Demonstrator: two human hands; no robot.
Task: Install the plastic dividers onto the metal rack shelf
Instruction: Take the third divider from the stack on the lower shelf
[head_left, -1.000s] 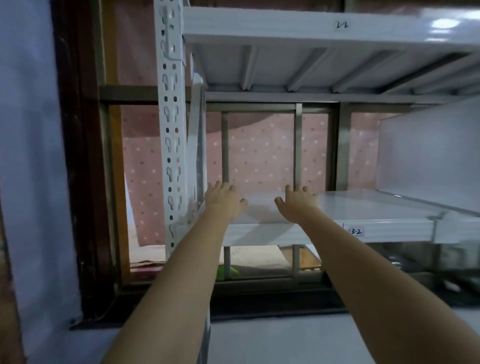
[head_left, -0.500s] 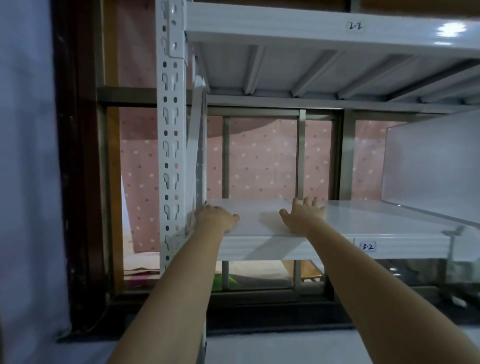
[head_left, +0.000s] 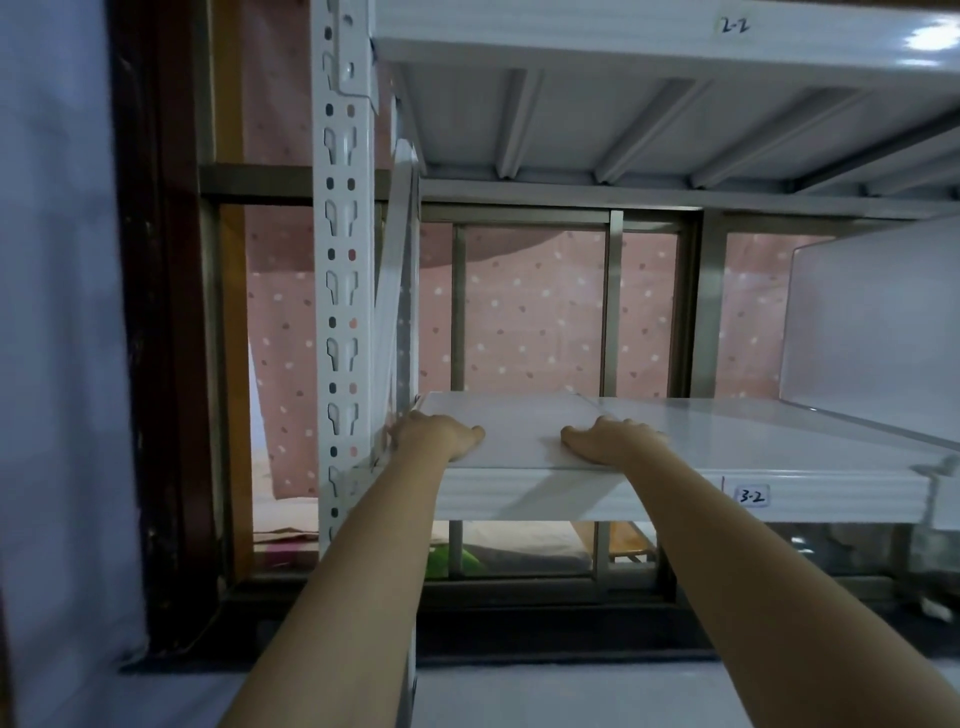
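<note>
A flat white plastic divider (head_left: 519, 421) lies on the left end of the white metal rack shelf (head_left: 779, 488) labelled 3-2. My left hand (head_left: 436, 434) rests palm down on the divider's near left corner, beside the rack upright. My right hand (head_left: 613, 441) lies palm down on its near right part, close to the front edge. Neither hand holds anything. A second, translucent divider (head_left: 872, 332) stands tilted on the shelf at the right. A thin panel (head_left: 397, 291) stands upright against the left side of the bay.
The perforated white upright (head_left: 340, 260) stands just left of my left hand. The upper shelf (head_left: 623, 41), labelled 2-2, hangs overhead. Behind the rack are a metal window frame (head_left: 613, 312) and a pink dotted curtain (head_left: 530, 322).
Both hands have drawn back toward the shelf's front edge and now lie flatter on the divider. My left hand moved left toward the upright. The view has tilted slightly upward.
</note>
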